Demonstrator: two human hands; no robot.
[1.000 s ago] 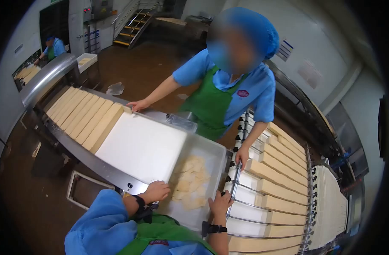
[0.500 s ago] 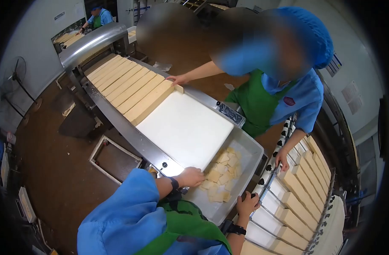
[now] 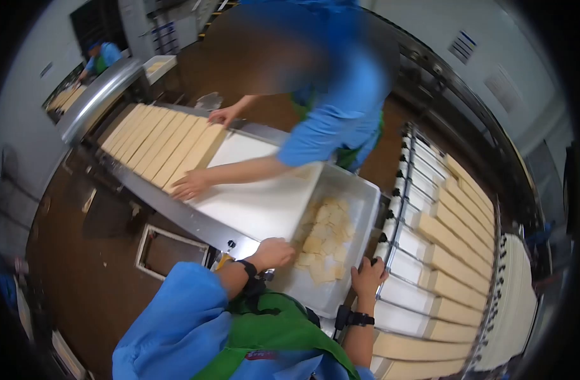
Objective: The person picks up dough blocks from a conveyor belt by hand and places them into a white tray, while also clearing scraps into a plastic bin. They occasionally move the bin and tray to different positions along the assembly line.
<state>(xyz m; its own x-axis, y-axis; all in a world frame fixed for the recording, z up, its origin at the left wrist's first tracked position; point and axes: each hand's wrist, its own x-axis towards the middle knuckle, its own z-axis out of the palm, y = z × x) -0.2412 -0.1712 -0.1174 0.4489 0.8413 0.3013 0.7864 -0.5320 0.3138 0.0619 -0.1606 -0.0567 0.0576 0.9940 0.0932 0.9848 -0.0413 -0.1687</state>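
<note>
My left hand [image 3: 274,254], fingers curled in, rests at the near corner of the white conveyor belt [image 3: 249,212]. Whatever its fingers may hold is hidden. My right hand [image 3: 369,277] is closed over the metal rail [image 3: 392,248] of the rack on the right. Between my hands stands a pale grey tub [image 3: 331,307] with a heap of thin, cream-coloured square sheets [image 3: 328,234] in it. Long stacks of similar pale dough-like sheets [image 3: 170,142] lie in rows on the belt's far part. A co-worker's two hands press on the ends of the nearest row.
On the right, a slotted rack carries more pale stacks [image 3: 451,256] between white dividers. The co-worker [image 3: 340,114] leans across the belt from the far side. A metal hood [image 3: 103,98] arches over its far end. An open frame [image 3: 170,250] stands on the brown floor.
The co-worker has moved one hand from the right rack to the near end of the front row and now leans over the belt. My view has shifted; my hands stay at similar places.
</note>
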